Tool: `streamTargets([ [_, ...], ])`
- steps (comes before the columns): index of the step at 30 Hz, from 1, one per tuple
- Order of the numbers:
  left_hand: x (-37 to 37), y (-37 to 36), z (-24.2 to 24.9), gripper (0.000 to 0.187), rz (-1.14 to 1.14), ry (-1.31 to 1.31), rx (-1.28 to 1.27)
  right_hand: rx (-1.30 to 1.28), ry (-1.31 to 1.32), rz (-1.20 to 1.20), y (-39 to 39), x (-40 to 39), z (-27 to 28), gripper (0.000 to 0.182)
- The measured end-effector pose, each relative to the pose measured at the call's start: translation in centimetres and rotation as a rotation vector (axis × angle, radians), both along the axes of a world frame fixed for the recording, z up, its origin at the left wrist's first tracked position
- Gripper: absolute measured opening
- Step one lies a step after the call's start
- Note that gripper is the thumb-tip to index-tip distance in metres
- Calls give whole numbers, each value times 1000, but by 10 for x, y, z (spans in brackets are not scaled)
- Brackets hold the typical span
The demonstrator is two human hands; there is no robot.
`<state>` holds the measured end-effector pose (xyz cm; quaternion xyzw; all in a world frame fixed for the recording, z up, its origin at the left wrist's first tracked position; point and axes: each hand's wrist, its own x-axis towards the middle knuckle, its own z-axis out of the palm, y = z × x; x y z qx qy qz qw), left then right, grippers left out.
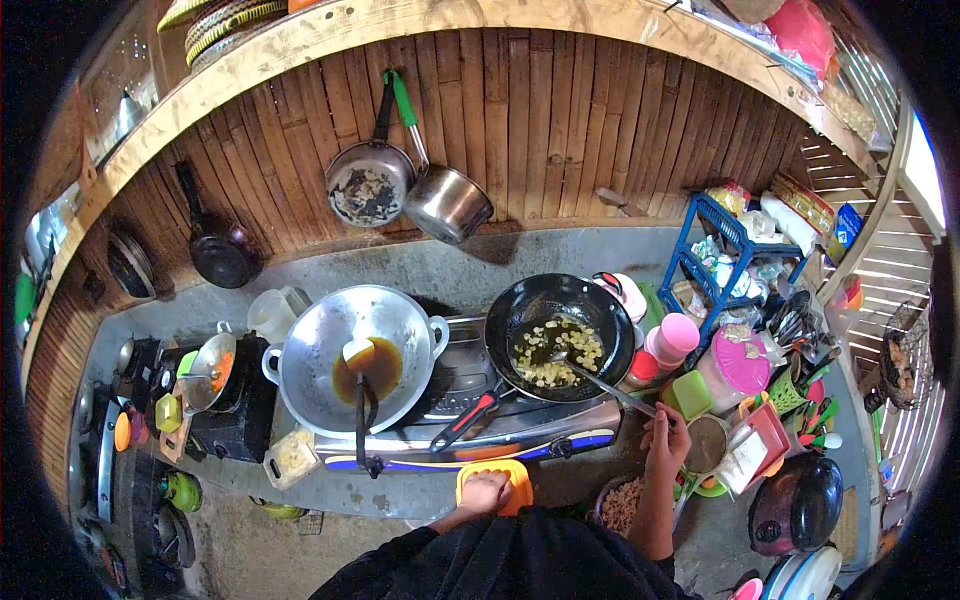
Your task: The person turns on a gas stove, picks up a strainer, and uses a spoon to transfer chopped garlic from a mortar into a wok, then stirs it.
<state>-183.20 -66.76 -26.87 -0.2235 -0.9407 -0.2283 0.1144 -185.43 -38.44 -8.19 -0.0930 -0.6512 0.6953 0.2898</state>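
My right hand [666, 440] is closed round the handle of a long-handled metal cooking utensil [622, 393]. The utensil's head rests among pale yellow chopped pieces [556, 352] in a black wok [512, 302] on the stove; its exact shape is hard to make out. Low in the middle, my left hand [485, 492] has its fingers curled at a yellow plastic container [519, 487], close to my body. What the container holds is hidden. Left of the wok, a large silver pan [318, 323] on the same stove holds brown liquid and a ladle [360, 362].
A blue rack [725, 262], pink-lidded tub [742, 360] and green bowl [690, 395] crowd the right side. The wok's red-and-black handle [466, 421] juts over the stove's front. A small pan [212, 372] of orange pieces stands left. Pots [446, 203] hang on the wall.
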Motion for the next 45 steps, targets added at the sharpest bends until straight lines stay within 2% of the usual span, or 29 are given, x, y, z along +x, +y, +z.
streamTargets([
  [11, -2, -2, -5, 17, -19, -57, 9, 180, 83, -153, 7, 14, 16, 17],
  [15, -1, -1, -3, 17, -10, -51, 5, 263, 83, -179, 13, 4, -9, 17],
  [17, 0, 0, -5, 16, 3, -6, 14, 147, -34, -129, 6, 2, -10, 14],
  [19, -1, 0, -6, 16, 4, 4, 5, 179, -27, -123, 3, -7, -27, 20],
  [21, -2, -1, -5, 15, 2, 13, -5, 404, -35, -138, 0, -15, -41, 19],
  [23, 0, -1, -1, 15, -15, -12, 9, 318, -84, -88, -10, -18, -43, 19],
  [27, -1, -3, 3, 15, -8, -71, -19, 434, -144, 48, -17, -28, -62, 22],
  [28, -1, -3, 1, 15, -8, -74, -22, 542, -121, 59, -20, -30, -62, 25],
  [29, -2, -3, -1, 16, -8, -76, -24, 650, -98, 71, -23, -31, -62, 27],
  [30, -2, -3, -3, 16, -7, -75, -24, 645, -186, 108, -25, -30, -62, 28],
  [33, -2, -4, -4, 15, -16, -120, -35, 712, -233, 140, -29, -28, -52, 28],
  [36, 0, -1, 1, 15, -6, -87, -5, 776, -154, 125, -25, -24, -50, 29],
  [37, 0, 0, 0, 15, 9, -65, -12, 777, -155, 125, -24, -21, -45, 29],
  [39, 0, 0, 0, 15, 24, -44, -19, 729, -333, 125, -21, -14, -32, 28],
  [42, 0, 0, 1, 16, 3, -25, 16, 638, -316, 121, -8, -10, -29, 25],
  [45, 0, -1, 0, 16, 10, -30, 8, 659, -354, 95, -1, 0, -5, 23],
])
